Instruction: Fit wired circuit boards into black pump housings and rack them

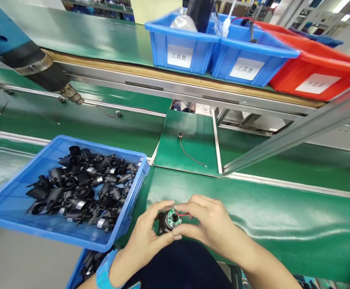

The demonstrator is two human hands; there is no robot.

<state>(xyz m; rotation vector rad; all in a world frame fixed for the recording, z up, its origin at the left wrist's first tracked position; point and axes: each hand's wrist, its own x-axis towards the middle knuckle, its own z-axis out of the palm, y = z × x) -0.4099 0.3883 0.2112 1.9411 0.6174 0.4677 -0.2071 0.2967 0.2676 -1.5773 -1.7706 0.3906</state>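
Note:
My left hand is closed around a black plastic housing near the front edge of the green bench. On top of the housing sits a round green circuit board with a dark hole in its middle. My right hand has thumb and fingers closed on the board's right edge. A red wire runs from the board under the right fingers, where its far part is hidden. I cannot tell whether the board is seated in the housing or only resting at its mouth.
To the left, a blue bin holds many black plastic housings. Ahead, a small round part with a red wire lies on a green board. A blue power screwdriver hangs upper left. Blue bins and a red bin stand on the shelf.

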